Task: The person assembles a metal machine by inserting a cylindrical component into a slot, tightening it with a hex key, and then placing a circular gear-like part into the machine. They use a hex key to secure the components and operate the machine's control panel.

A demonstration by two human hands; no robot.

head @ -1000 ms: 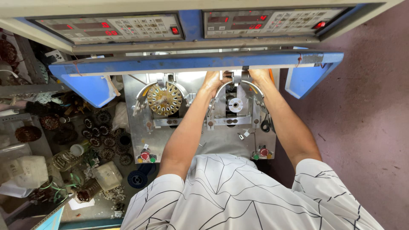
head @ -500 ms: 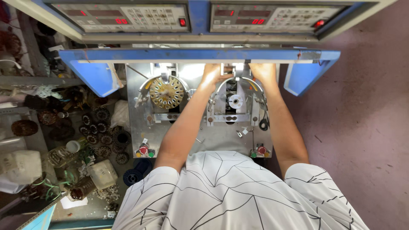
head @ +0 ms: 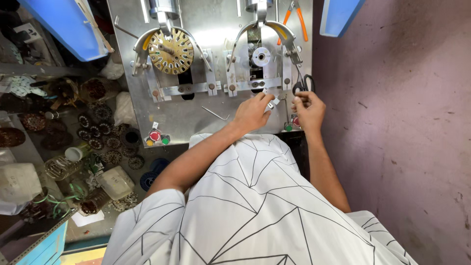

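On the left of the metal worktop [head: 196,115] a slotted brass-coloured stator core [head: 171,51] sits in the left fixture, untouched. The right fixture holds a bare round spindle [head: 260,57] under its curved guide arms.

Both hands have come down from that right fixture, where they were raised a second ago, to the front part of the plate. The work appears to have shifted from the winding station itself to a small part held in front of it.

The left hand [head: 252,113] is loosely curled, thumb and forefinger pinched on a small pale strip [head: 273,102]. The right hand [head: 309,109] is also curled, fingertips closed near the strip's other end; whether it grips a thin wire there I cannot tell.

The strip lies just below the right fixture's clamp bar [head: 255,85], between the two hands. Its long axis runs slanted, lower left to upper right, pointing roughly toward the black-handled scissors [head: 303,83] beside the right hand. Orange-handled pliers [head: 300,19] lie further up.
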